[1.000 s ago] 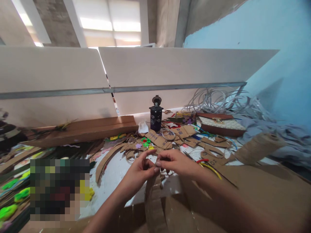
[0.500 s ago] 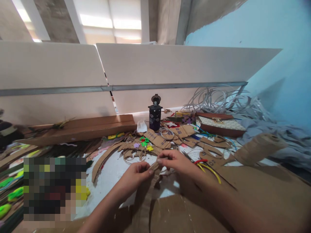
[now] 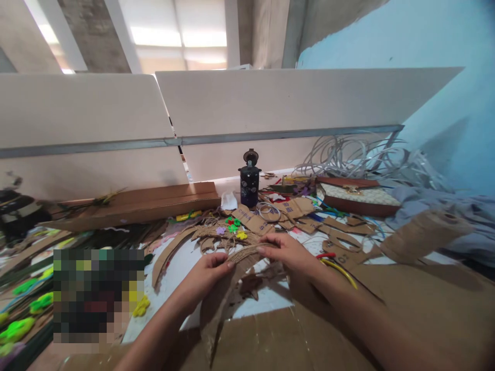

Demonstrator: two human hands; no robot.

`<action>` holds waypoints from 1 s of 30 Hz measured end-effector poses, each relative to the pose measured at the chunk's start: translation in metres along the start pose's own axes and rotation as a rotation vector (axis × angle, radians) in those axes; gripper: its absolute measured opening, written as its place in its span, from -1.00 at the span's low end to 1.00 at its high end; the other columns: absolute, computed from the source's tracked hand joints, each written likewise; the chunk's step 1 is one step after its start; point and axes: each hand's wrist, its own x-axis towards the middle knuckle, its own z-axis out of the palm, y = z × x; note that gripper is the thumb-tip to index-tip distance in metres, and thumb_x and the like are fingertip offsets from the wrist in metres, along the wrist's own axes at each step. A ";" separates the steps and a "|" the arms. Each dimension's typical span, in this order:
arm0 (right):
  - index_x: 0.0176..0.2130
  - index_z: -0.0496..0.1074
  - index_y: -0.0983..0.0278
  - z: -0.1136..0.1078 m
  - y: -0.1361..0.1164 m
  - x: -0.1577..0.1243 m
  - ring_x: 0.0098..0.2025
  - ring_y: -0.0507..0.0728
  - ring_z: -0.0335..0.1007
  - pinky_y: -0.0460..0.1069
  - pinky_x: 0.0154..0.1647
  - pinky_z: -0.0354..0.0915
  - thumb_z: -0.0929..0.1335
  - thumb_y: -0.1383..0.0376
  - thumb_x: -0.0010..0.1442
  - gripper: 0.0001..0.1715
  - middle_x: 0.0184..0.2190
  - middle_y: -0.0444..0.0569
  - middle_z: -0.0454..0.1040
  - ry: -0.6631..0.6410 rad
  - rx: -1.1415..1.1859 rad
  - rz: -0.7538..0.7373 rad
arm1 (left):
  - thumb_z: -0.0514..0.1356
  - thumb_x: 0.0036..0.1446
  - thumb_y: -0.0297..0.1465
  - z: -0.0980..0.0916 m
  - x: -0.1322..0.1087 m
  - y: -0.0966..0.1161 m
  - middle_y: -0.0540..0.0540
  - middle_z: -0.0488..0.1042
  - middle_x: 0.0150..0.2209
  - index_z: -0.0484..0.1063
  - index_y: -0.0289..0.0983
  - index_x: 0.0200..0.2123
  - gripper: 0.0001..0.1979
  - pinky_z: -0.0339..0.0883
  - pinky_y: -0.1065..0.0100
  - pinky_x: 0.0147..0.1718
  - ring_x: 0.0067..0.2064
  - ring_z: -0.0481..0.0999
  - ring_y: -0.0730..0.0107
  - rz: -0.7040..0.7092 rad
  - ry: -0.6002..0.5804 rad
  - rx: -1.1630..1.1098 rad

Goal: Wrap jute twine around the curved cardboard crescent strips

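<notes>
A curved cardboard strip point(image 3: 246, 252), its upper part covered in jute twine, spans between my two hands. At its left part, my left hand point(image 3: 207, 281) pinches it between thumb and fingers. My right hand point(image 3: 288, 257) grips the other end, thumb below and fingers on top. A brown tail point(image 3: 212, 322) hangs from near the left hand toward the bottom of the view. Just beyond the hands lies a twine-covered piece with small felt-like flowers point(image 3: 233, 223) in green, red, purple and yellow. Scissors with red and yellow handles point(image 3: 340, 273) lie beside my right forearm.
A dark bottle point(image 3: 249, 185) stands with its lid up. A twine spool point(image 3: 425, 237), a handbag point(image 3: 358, 196) and coiled white tubing point(image 3: 344, 157) are at right. Cardboard scraps point(image 3: 255, 221) litter the middle; a long cardboard box point(image 3: 154, 206) lies left. Cardboard sheet point(image 3: 266, 340) is nearest me.
My hands have spread apart, and the strip has turned from pointing toward me to lying crosswise between them. The view has shifted slightly.
</notes>
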 end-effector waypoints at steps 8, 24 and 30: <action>-0.39 0.47 0.28 0.003 0.001 -0.001 -0.52 0.03 0.24 -0.07 -0.49 0.17 0.51 -0.01 -0.01 -0.58 -0.54 -0.15 0.37 0.026 0.044 0.026 | 0.30 0.01 0.09 -0.003 -0.003 0.003 -0.04 0.56 -0.38 0.52 -0.24 -0.32 -0.52 0.26 0.35 -0.35 -0.34 0.48 0.29 0.013 0.142 -0.056; -0.11 0.59 0.24 -0.004 -0.009 -0.002 -0.19 0.18 0.44 0.02 -0.18 0.27 0.51 0.12 0.05 -0.59 -0.18 -0.02 0.58 0.098 -0.144 -0.139 | 0.31 0.00 -0.01 -0.009 0.002 0.002 0.04 0.44 -0.55 0.44 -0.25 -0.43 -0.60 0.16 0.40 -0.48 -0.52 0.36 0.42 0.056 0.078 -0.001; -0.28 0.63 0.22 0.007 -0.008 -0.006 -0.18 0.21 0.46 0.05 -0.15 0.29 0.50 0.21 0.05 -0.81 -0.27 -0.01 0.59 0.085 -0.238 -0.149 | 0.26 0.04 -0.03 -0.003 0.000 0.007 0.04 0.39 -0.55 0.39 -0.23 -0.47 -0.63 0.15 0.37 -0.50 -0.53 0.32 0.42 0.069 -0.010 0.107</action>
